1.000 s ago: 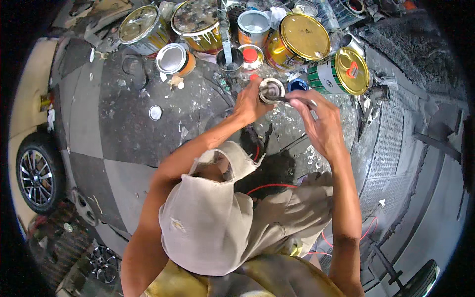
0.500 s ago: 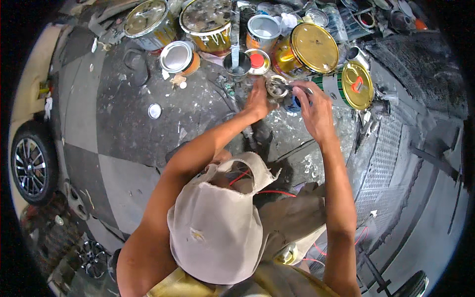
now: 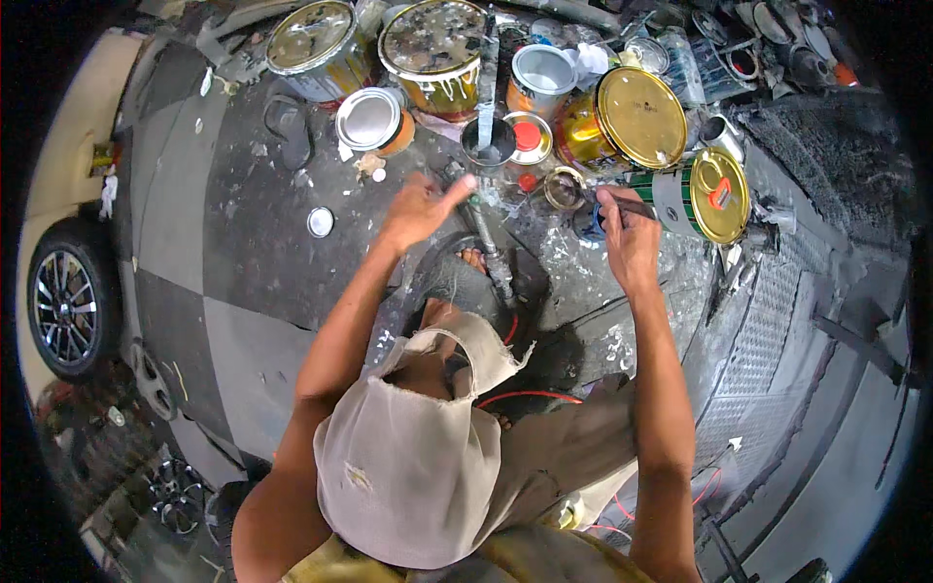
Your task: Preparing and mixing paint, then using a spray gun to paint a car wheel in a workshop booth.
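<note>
My right hand is closed around a dark flat-handled tool, whose working end is hard to make out. Just left of that hand stands a small open tin with a shiny rim and dark contents. A small blue container sits below the tool, partly covered by the hand. Apart from the tin, my left hand has its thumb stretched out and its other fingers slightly blurred, holding nothing visible. Near its thumb lies a grimy hose-like tool. A small red cap rests beside the tin.
Large paint cans line the far side, with a gold-lidded can and a green can on its side. A dark pot has a stirring strip in it. A sandal, a round lid and a wheel lie leftward.
My left hand has moved left, away from the small tin, uncovering the red cap. The tool in my right hand no longer reaches over the tin's mouth. The whole view has shifted slightly.
</note>
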`<state>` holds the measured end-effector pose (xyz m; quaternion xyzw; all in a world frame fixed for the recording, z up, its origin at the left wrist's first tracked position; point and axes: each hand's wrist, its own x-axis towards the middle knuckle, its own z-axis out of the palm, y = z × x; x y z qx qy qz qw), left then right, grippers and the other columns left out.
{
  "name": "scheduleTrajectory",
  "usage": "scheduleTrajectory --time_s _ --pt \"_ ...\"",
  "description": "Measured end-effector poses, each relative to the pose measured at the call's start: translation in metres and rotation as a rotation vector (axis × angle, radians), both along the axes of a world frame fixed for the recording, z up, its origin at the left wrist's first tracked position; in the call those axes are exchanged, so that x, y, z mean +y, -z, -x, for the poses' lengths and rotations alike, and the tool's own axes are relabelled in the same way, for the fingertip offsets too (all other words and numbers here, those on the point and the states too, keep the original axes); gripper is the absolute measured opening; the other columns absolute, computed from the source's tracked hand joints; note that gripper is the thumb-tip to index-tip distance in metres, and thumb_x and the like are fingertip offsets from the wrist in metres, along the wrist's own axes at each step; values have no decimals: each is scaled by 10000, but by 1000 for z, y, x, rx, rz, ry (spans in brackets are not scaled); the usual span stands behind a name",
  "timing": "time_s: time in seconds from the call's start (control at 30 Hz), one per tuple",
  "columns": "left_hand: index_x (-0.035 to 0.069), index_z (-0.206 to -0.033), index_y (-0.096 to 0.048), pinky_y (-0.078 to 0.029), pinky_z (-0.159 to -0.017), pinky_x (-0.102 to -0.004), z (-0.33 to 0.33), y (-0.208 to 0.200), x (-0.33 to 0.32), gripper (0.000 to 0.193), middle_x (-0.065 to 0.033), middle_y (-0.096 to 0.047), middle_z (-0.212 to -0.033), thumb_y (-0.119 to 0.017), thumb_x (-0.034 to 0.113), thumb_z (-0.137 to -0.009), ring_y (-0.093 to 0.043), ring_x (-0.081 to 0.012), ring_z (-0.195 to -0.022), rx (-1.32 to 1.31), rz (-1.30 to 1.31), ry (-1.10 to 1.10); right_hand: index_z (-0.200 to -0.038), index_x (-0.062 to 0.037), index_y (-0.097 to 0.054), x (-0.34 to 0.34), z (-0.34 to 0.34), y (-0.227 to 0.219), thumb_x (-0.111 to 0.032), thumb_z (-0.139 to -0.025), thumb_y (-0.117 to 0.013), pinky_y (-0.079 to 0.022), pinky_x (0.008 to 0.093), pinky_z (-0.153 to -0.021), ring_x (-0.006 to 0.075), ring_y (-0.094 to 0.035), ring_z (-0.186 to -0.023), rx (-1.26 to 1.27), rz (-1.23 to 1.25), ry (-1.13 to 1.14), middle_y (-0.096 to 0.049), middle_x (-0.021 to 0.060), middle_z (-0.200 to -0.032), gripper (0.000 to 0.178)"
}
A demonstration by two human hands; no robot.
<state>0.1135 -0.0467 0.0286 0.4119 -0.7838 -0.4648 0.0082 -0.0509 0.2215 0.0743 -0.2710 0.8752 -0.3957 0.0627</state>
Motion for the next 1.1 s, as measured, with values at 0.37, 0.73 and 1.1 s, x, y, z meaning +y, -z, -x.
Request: scheduleTrajectory --time_s 0.37,0.73,1.1 --pt "86 -1136 -616 -549 -738 -368 13 57 65 412 -80 -703 -1120 -687 420 -906 -691 -204 -904 114 -821 -219 -1062 11 -710 10 0 -20 -289 -1009 -621 -467 254 -602 101 -556 -628 -227 153 228 -648 58 -747 318" --pt "8 -1150 -598 -543 -818 -360 -4 47 103 325 -128 -717 -1055 -597 287 -982 -714 -236 -911 195 -833 -70 -1097 17 -698 22 0 -5 -333 -1029 -590 -441 237 -590 85 -553 -643 -296 225 301 -656 44 -756 372" --pt "3 -1103 -611 -549 -760 -325 -1 46 103 378 -116 -722 -976 -690 322 -916 -718 -204 -865 136 -802 -91 -1047 6 -715 77 4 -86 -382 -1042 -544 -398 242 -575 81 -521 -608 -192 338 479 -615 31 -672 424"
